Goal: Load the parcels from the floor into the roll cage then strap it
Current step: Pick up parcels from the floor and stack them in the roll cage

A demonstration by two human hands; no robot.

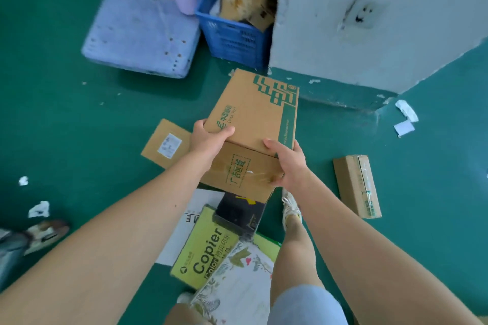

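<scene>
Box (pixel 253 113) lies between our left hand (pixel 211 138) and right hand (pixel 289 163), both gripping its near end, long axis pointing away from us.

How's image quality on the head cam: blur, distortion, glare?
Head view: heavy wide-angle stretch, forearms balloon toward the bottom edge; printed box, left hand and right hand fairly sharp, print readable; blue crate soft; small glare on the box's tape; lighting flat, shadows soft.

Matt cardboard box (pixel 253 116), glossy tape (pixel 260 175), plastic crate (pixel 232 39).
</scene>
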